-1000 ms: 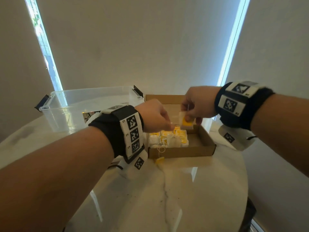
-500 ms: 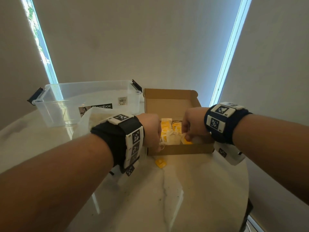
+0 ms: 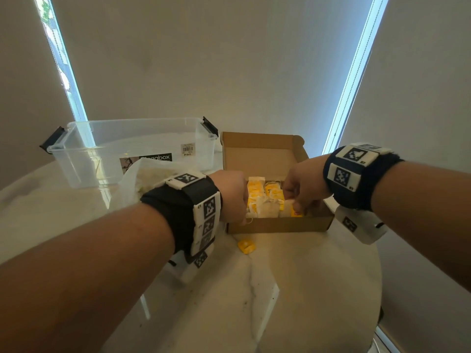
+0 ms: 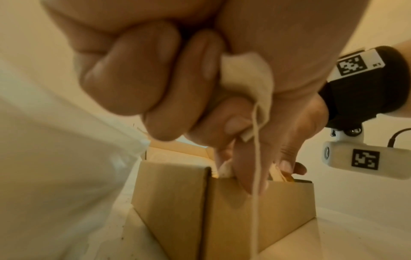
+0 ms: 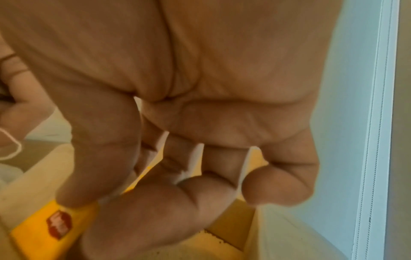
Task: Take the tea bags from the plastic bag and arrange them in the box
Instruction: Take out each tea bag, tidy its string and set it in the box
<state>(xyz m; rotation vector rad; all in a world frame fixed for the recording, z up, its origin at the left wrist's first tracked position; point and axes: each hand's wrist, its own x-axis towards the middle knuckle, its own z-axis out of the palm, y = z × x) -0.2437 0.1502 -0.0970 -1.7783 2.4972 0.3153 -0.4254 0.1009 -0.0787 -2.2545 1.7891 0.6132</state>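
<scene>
An open cardboard box (image 3: 279, 225) stands on the round table, its left half filled with several white tea bags with yellow tags (image 3: 265, 200). My left hand (image 3: 235, 197) hovers over the box's left front corner (image 4: 209, 202), fingers curled around a crumpled white tea bag (image 4: 246, 77) whose string (image 4: 255, 193) hangs down. My right hand (image 3: 302, 192) reaches into the box and pinches a tea bag with a yellow tag (image 5: 53, 227) between thumb and fingers. The translucent plastic bag (image 3: 150, 179) lies left of the box, behind my left wrist.
A clear plastic storage bin (image 3: 132, 149) stands at the back left. One loose yellow tag (image 3: 246, 246) lies on the marble table (image 3: 293, 289) just in front of the box. The box's lid (image 3: 260, 151) stands upright at the back.
Both hands have come down from above the box. My right hand has lowered its tea bag into the box, and my left hand has dropped to the box's left front corner.
</scene>
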